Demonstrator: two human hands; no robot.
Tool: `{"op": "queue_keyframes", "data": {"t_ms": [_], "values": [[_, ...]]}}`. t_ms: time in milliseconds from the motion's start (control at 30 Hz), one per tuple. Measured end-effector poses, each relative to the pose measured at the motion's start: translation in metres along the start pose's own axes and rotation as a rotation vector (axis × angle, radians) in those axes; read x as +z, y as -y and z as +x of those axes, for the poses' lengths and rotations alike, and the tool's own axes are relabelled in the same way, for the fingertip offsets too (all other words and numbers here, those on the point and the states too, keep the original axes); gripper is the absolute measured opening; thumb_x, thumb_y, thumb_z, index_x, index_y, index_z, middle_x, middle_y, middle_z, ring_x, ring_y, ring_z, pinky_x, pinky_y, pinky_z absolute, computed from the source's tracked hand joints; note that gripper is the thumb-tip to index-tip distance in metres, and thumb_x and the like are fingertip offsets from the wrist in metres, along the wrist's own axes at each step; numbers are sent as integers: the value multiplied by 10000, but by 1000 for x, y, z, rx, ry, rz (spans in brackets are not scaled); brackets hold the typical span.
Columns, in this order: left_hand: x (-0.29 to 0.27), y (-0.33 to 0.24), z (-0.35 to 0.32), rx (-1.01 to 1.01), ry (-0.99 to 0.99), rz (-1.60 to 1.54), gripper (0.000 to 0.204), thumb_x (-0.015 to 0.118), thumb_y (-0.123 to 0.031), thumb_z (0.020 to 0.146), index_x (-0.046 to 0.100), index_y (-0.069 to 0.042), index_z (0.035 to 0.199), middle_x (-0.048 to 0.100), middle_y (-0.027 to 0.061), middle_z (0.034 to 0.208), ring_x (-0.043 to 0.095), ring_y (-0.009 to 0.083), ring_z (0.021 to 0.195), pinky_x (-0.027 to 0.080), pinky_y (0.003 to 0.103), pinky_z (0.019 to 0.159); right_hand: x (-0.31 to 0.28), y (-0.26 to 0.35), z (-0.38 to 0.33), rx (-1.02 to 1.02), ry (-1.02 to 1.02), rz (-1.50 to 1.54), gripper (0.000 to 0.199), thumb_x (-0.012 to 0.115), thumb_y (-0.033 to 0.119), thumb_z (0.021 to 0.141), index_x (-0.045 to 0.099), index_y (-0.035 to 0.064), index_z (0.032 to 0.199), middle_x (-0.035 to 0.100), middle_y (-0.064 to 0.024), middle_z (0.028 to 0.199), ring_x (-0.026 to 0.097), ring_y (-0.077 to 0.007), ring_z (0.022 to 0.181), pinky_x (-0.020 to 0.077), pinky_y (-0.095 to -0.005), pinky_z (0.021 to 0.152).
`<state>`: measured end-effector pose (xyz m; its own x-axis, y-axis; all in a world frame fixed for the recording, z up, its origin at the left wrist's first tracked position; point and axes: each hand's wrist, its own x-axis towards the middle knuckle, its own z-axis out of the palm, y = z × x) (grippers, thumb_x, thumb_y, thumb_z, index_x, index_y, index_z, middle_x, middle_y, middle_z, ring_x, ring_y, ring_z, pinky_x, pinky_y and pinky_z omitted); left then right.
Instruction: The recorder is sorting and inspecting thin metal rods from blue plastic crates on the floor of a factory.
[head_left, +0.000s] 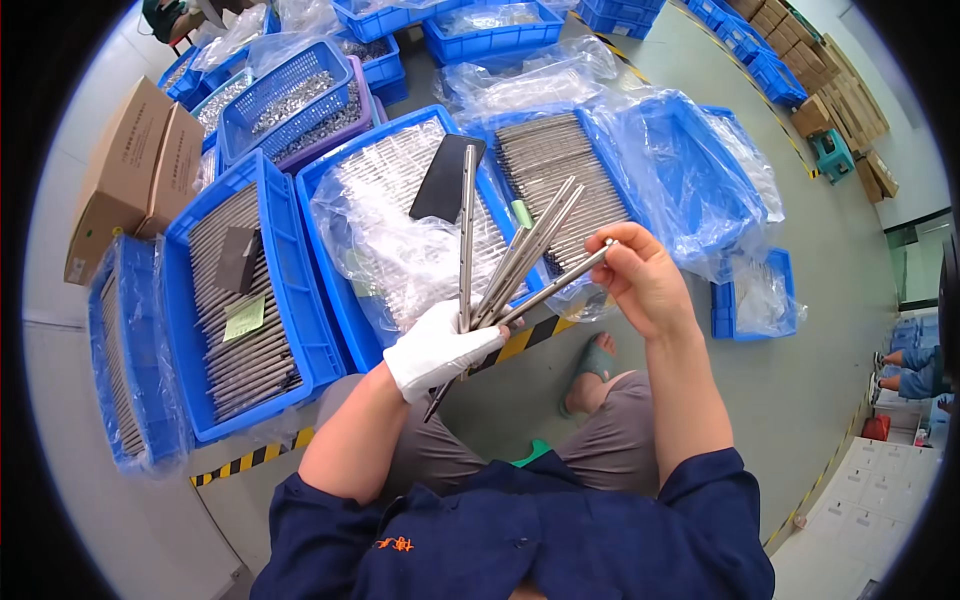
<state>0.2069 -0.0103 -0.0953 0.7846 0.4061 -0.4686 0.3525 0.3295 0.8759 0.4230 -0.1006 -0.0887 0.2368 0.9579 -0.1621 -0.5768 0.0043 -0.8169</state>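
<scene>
My left hand (440, 345), in a white glove, is closed round a fanned bundle of several metal rods (520, 250). One wider rod (467, 220) with small holes along it stands apart from the others in the bundle. With bare fingers, my right hand (640, 275) pinches the far end of one rod (560, 284) whose other end lies in the left hand. Beyond the bundle is a blue crate (625, 215) filled with rows of similar rods (550, 160). Another blue crate (345, 325) holds rods under clear plastic, with a black flat piece (445, 180) on top.
At the left, a blue crate (320, 345) holds rods, a grey block (236, 258) and a yellow-green note (245, 318). Cardboard boxes (125, 170) stand beside it. A plastic-lined crate (690, 180) is at the right. Baskets of small metal parts (295, 105) are farther back. Striped tape (530, 340) marks the floor.
</scene>
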Motion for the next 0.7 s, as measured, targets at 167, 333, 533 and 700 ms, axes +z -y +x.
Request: {"op": "queue_keyframes", "data": {"t_ms": [167, 333, 533, 700], "values": [[-1, 6, 2, 13, -5, 46, 296, 590, -251, 748, 569, -32, 946, 481, -21, 641, 427, 50, 551, 352, 195, 474, 23, -17, -5, 178, -106, -236, 171, 603, 50, 742, 564, 28, 907, 589, -41, 836, 526, -86, 699, 433, -221, 661], [1, 9, 3, 69, -22, -116, 279, 582, -222, 764, 543, -28, 960, 493, -21, 670, 432, 38, 570, 343, 174, 498, 35, -42, -6, 99, -36, -364, 186, 617, 71, 737, 574, 22, 911, 585, -16, 773, 514, -72, 687, 409, -201, 635], [0, 12, 4, 30, -65, -193, 245, 548, -240, 781, 544, -45, 929, 511, -8, 684, 461, 42, 571, 352, 174, 489, 30, -53, 1, 162, -152, -260, 171, 609, 116, 752, 585, 36, 901, 572, -7, 748, 499, -69, 656, 393, -195, 592], [3, 7, 6, 58, -57, -277, 236, 551, -188, 776, 528, -29, 949, 513, 3, 691, 453, 48, 567, 351, 177, 491, 24, -37, 1, 112, -220, -200, 144, 580, 130, 779, 571, 32, 884, 530, 9, 689, 474, -70, 600, 396, -187, 559]]}}
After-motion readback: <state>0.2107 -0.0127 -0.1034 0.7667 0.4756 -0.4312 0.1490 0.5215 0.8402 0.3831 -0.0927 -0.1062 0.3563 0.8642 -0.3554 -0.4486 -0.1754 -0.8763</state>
